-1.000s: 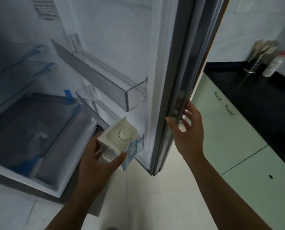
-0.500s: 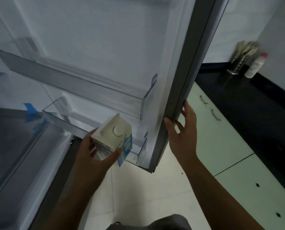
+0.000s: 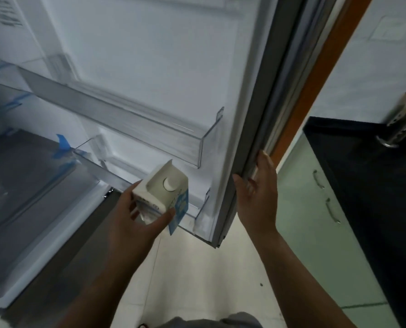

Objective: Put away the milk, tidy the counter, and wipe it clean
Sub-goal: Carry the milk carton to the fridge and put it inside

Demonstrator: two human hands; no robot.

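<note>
Milk carton (image 3: 164,195) edged nearer the lower door shelf (image 3: 198,215), left hand (image 3: 135,221) gripping.

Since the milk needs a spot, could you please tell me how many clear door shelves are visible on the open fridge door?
2. The upper door shelf runs across the door's middle; the lower door shelf sits near the door's bottom edge, partly behind the milk carton. Any higher ones would be out of frame.

The milk carton (image 3: 164,197) in the left hand (image 3: 135,223) now sits closer to the lower door bin (image 3: 197,209) than a second ago. The right hand (image 3: 258,197) has slid lower along the fridge door edge (image 3: 256,129), fingers looser.
</note>
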